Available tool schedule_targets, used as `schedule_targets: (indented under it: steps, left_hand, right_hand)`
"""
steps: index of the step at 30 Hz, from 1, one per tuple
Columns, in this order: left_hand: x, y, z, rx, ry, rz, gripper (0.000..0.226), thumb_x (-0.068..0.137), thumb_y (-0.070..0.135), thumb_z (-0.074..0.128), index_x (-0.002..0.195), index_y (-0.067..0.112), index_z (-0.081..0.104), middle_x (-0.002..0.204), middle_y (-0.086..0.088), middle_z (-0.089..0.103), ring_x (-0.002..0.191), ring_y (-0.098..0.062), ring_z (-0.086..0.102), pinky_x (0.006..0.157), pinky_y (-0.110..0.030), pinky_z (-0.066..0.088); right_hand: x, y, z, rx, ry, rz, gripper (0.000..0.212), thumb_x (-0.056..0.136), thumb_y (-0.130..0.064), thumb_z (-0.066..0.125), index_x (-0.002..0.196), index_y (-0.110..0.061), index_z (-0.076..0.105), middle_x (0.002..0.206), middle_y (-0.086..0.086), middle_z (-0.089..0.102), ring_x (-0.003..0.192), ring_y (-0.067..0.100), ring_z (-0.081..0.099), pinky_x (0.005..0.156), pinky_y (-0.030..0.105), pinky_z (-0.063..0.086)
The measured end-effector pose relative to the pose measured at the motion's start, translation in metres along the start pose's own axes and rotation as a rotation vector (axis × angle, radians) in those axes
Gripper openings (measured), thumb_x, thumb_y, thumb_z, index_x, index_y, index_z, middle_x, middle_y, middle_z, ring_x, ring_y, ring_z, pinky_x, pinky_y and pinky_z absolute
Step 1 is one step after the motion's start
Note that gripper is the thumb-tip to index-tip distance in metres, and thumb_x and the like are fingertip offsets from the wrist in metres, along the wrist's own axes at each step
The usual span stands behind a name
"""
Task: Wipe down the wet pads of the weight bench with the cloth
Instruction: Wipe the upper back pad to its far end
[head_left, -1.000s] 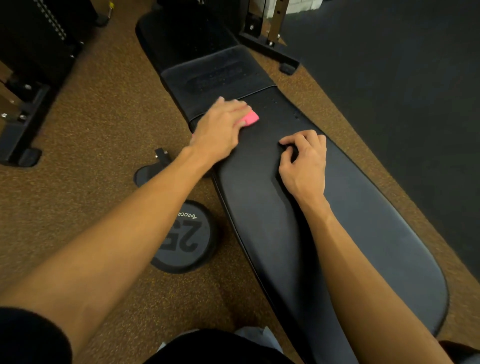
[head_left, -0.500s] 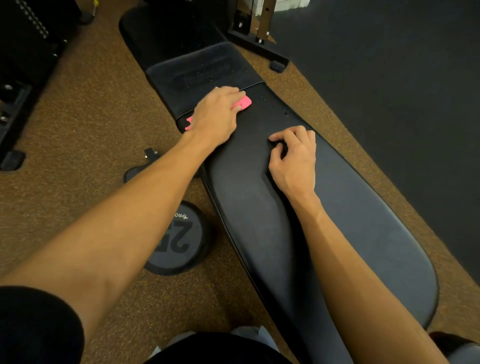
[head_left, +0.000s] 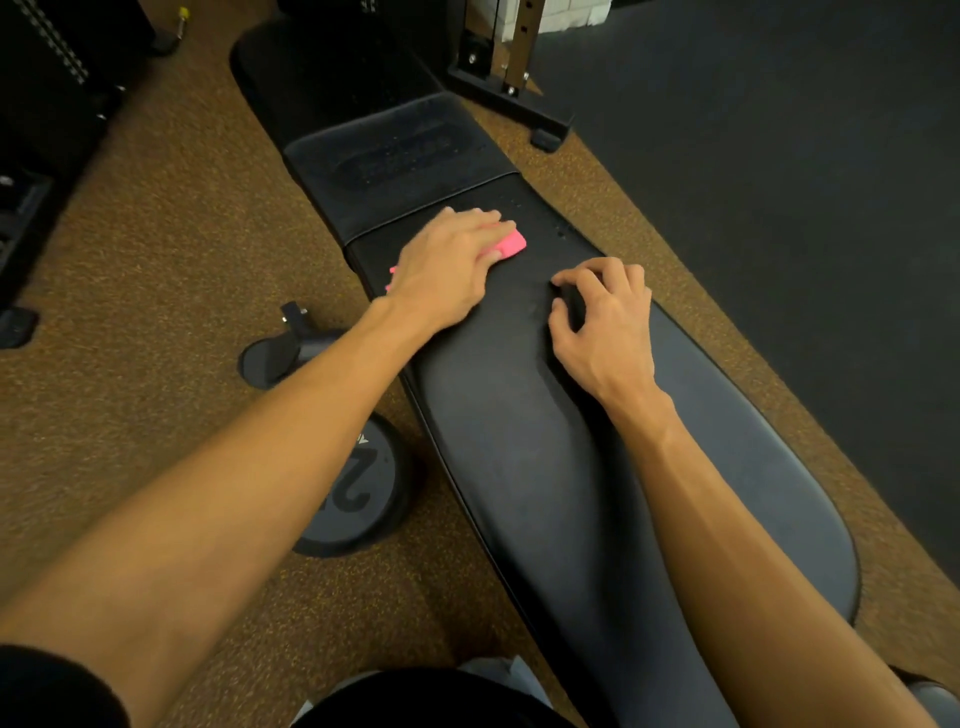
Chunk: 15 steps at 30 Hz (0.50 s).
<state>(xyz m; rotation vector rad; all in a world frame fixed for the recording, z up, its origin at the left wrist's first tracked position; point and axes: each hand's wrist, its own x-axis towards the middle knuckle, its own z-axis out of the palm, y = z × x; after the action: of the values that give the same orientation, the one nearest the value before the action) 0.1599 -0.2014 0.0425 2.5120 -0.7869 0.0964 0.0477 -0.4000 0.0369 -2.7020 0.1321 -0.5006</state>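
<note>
While the cloth (head_left: 511, 243) is pressed flat by straight fingers of the left hand (head_left: 447, 265) at the back pad (head_left: 519, 441) far end, droplets (head_left: 561, 230) rightward should be swept with overlapping strokes. The right hand (head_left: 602, 317) is braced, fingers arched, nothing held.

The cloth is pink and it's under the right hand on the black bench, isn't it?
Not quite. The pink cloth is under the left hand, not the right hand, which rests bare on the pad. The head view shows this. The rest is right: it lies on the black bench.
</note>
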Motion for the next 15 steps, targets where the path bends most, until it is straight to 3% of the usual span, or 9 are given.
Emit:
schedule_targets:
  steps: [5, 11, 13, 15]
  left_hand:
    - [0.010, -0.024, -0.013, 0.088, 0.100, -0.167, 0.042, 0.109, 0.023, 0.056, 0.151, 0.022, 0.059, 0.157, -0.001, 0.057, 0.153, -0.024, 0.041, 0.132, -0.045, 0.017]
    - [0.005, 0.006, 0.003, -0.090, -0.033, 0.025, 0.041, 0.109, 0.026, 0.057, 0.150, 0.024, 0.062, 0.157, 0.001, 0.057, 0.150, -0.019, 0.046, 0.127, -0.039, 0.032]
    - [0.004, -0.003, -0.002, -0.073, -0.042, 0.059, 0.041, 0.109, 0.025, 0.057, 0.149, 0.023, 0.062, 0.156, 0.000, 0.058, 0.150, -0.018, 0.046, 0.130, -0.039, 0.027]
    - [0.014, -0.021, -0.008, -0.031, 0.023, -0.016, 0.041, 0.109, 0.021, 0.057, 0.150, 0.020, 0.061, 0.157, -0.002, 0.057, 0.151, -0.020, 0.045, 0.133, -0.042, 0.021]
  right_hand:
    - [-0.007, 0.009, 0.001, -0.033, 0.014, -0.030, 0.028, 0.102, -0.036, 0.061, 0.123, -0.021, 0.071, 0.128, 0.001, 0.058, 0.119, 0.024, 0.049, 0.100, 0.039, 0.040]
    - [-0.005, 0.007, 0.003, -0.092, 0.018, 0.014, 0.032, 0.101, -0.041, 0.057, 0.126, -0.024, 0.068, 0.135, -0.003, 0.057, 0.128, 0.021, 0.050, 0.105, 0.040, 0.038]
    - [-0.006, 0.008, 0.003, -0.078, 0.021, 0.030, 0.033, 0.101, -0.041, 0.057, 0.127, -0.024, 0.068, 0.137, -0.004, 0.058, 0.131, 0.020, 0.050, 0.108, 0.039, 0.037]
    - [-0.006, 0.007, 0.004, -0.080, 0.032, 0.039, 0.032, 0.101, -0.040, 0.058, 0.127, -0.024, 0.069, 0.137, -0.004, 0.058, 0.131, 0.019, 0.050, 0.110, 0.039, 0.036]
